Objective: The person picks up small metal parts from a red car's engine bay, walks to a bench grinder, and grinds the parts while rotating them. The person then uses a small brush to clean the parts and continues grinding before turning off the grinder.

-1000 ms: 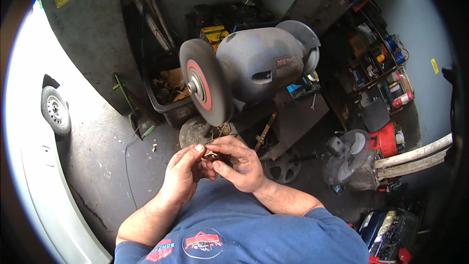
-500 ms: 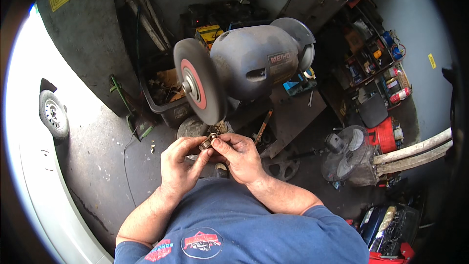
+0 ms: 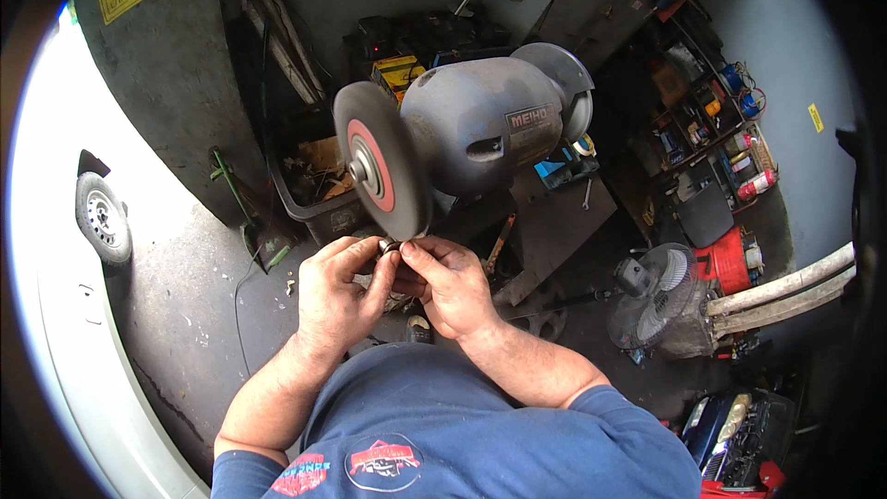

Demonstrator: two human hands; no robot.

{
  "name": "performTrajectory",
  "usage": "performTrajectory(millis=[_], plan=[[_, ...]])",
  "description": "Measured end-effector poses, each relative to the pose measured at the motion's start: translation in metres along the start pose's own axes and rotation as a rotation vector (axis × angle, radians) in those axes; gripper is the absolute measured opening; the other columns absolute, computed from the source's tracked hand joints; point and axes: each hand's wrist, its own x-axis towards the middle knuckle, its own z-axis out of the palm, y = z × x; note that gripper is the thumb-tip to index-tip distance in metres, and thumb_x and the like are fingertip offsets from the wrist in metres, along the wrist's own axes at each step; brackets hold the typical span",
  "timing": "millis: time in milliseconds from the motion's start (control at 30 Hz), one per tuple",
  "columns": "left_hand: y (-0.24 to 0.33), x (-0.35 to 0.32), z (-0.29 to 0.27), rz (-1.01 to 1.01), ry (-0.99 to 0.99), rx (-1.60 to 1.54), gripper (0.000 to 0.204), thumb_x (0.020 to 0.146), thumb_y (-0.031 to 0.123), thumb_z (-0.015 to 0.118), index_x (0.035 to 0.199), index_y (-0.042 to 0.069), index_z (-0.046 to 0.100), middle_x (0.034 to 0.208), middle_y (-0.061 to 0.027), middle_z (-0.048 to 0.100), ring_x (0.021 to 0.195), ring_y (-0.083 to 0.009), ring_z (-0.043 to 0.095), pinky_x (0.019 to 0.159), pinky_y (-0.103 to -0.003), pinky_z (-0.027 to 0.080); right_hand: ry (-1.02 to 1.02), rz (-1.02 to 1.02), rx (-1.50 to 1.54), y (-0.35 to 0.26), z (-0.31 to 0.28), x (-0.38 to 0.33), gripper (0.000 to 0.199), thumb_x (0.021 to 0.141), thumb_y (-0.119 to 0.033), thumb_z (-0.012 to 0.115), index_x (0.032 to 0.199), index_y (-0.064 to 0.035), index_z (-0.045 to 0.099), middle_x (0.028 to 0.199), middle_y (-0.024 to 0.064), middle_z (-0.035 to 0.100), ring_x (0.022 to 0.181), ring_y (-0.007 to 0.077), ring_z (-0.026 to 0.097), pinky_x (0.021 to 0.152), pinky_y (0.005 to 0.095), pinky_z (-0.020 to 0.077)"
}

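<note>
My left hand [image 3: 340,288] and my right hand [image 3: 451,285] meet in front of me, both closed, pinching a small round metal part [image 3: 390,246] between thumbs and fingers. Much of that dark, shiny piece is hidden by my fingertips. Right above it hangs the lower edge of a dark wheel [image 3: 419,180] with a red centre, mounted on the left end of a grey-blue bench grinder [image 3: 476,125]. The part is at or very close to the wheel's rim; I cannot tell whether they touch.
Behind the wheel's left side stands a black bin [image 3: 319,208] of scraps. A metal plate [image 3: 564,212] carries a wrench [image 3: 587,192]. To the right are a pedestal fan [image 3: 651,296] and cluttered shelves [image 3: 693,120]. A white car [image 3: 83,360] borders the left.
Both hands have moved up and forward with the metal part, from just below the wheel to its lower rim. The view has shifted slightly.
</note>
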Motion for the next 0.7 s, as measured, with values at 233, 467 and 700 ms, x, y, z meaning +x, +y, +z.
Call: performTrajectory(millis=[233,467,700], plan=[[-0.005,0.001,-0.002,-0.031,-0.006,0.027,0.017,0.081,0.009,0.072,0.093,-0.002,0.069,0.078,-0.0143,0.066,0.071,-0.0268,0.068,0.064,-0.033,0.054,0.026,0.008,-0.024,0.005,0.000,0.006,0.021,0.096,-0.015,0.061,0.105,0.0039,0.063,0.098,0.0128,0.068,0.089,0.0201,0.069,0.085,0.0349,0.0585],[-0.009,-0.028,0.005,-0.028,-0.009,-0.156,0.026,0.078,0.011,0.077,0.100,0.000,0.070,0.087,-0.0133,0.069,0.081,-0.0256,0.070,0.073,-0.033,0.056,-0.099,-0.171,-0.202,0.011,-0.015,-0.013,0.015,0.095,-0.010,0.061,0.108,-0.0015,0.063,0.100,0.0049,0.067,0.087,0.0117,0.066,0.081,0.0264,0.0563],[-0.008,-0.040,0.011,0.008,-0.037,-0.137,0.031,0.075,0.009,0.080,0.103,0.000,0.069,0.094,-0.0132,0.068,0.084,-0.0234,0.069,0.072,-0.031,0.055,-0.106,0.061,0.099,0.012,-0.022,-0.023,0.015,0.098,-0.011,0.056,0.112,-0.0058,0.057,0.106,0.0045,0.062,0.097,0.0129,0.062,0.084,0.0300,0.0562]])
